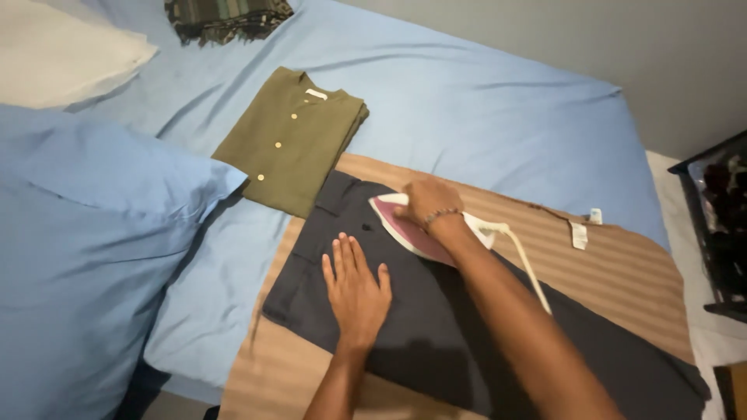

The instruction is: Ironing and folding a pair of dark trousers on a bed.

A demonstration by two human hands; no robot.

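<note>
Flattening the dark grey trousers [436,327], the left hand [355,288] is lying with fingers open and spread, keeping the cloth taut; the right hand [426,204] is gripping the pink-and-white iron [408,233] near the waistband, over a striped brown blanket [622,268] padding the bed; a folded olive shirt [292,140] is lying just beside.

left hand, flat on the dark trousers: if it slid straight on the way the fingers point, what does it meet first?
The left hand points up the dark trousers toward their waistband. Just past that edge lies the folded olive shirt, probably the first separate thing. The iron under the right hand sits to the side, likely clear.
</note>
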